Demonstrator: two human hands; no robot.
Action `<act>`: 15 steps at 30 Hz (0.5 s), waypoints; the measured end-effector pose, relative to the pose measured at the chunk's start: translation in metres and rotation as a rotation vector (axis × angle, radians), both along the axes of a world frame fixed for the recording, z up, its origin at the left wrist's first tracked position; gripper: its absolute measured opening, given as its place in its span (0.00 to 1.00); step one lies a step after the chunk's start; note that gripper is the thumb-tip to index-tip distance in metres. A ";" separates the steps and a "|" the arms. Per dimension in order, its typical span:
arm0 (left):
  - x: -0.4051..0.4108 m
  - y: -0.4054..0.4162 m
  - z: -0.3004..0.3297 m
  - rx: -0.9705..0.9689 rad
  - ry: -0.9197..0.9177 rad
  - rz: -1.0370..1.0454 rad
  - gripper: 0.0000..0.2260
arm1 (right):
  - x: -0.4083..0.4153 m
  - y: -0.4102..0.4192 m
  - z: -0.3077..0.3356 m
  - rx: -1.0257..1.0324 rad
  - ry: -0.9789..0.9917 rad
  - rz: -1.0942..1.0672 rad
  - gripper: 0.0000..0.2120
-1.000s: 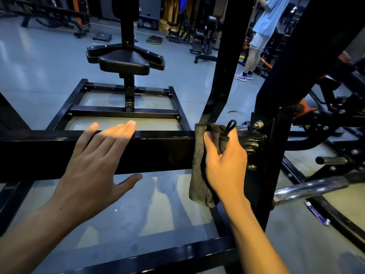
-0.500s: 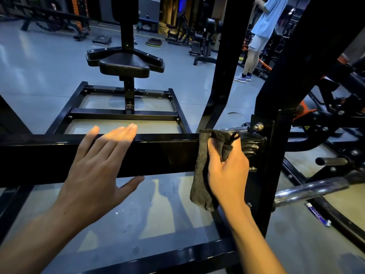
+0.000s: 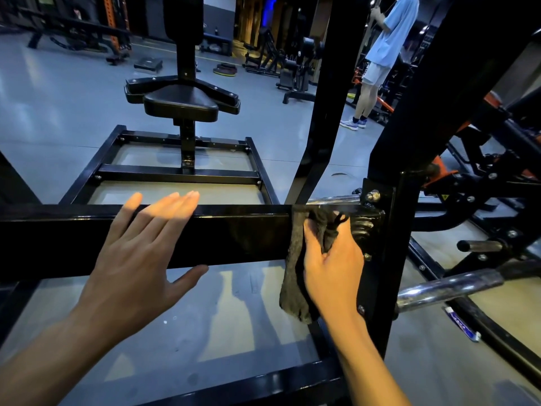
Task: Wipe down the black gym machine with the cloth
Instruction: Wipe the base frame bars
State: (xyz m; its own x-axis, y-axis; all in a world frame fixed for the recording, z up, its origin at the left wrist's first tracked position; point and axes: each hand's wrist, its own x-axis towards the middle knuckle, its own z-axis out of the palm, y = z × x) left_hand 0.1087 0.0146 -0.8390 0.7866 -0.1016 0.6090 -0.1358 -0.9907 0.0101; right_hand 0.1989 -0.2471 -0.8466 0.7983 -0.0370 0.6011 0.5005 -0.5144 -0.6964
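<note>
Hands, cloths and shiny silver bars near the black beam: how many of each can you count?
Hands: 2, left hand flat on the black steel crossbeam, right hand gripping the cloth
Dark grey rag cloth: 1
Shiny chrome bars: 1
Total: 4

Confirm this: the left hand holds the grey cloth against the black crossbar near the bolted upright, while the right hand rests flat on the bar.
The hands are swapped. In the head view, the right hand holds the grey cloth against the black crossbar near the bolted upright, while the left hand rests flat on the bar.
</note>
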 end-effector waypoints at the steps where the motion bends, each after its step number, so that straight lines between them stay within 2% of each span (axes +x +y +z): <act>1: 0.000 0.000 0.000 0.003 -0.001 -0.001 0.40 | -0.007 -0.002 -0.011 -0.003 0.020 0.001 0.06; 5: 0.001 0.000 -0.001 -0.003 -0.008 -0.001 0.40 | -0.029 -0.011 -0.039 -0.037 0.063 -0.007 0.05; 11: 0.001 0.000 -0.001 0.004 -0.005 0.000 0.40 | 0.002 -0.004 0.010 -0.048 -0.011 -0.001 0.05; 15: 0.000 0.000 0.000 0.008 0.005 0.005 0.40 | -0.003 -0.006 -0.006 -0.019 0.012 0.011 0.06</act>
State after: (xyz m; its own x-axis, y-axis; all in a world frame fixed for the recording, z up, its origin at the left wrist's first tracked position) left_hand 0.1086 0.0150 -0.8388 0.7904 -0.1026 0.6040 -0.1307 -0.9914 0.0027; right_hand 0.1956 -0.2533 -0.8528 0.8059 -0.0165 0.5919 0.4980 -0.5219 -0.6926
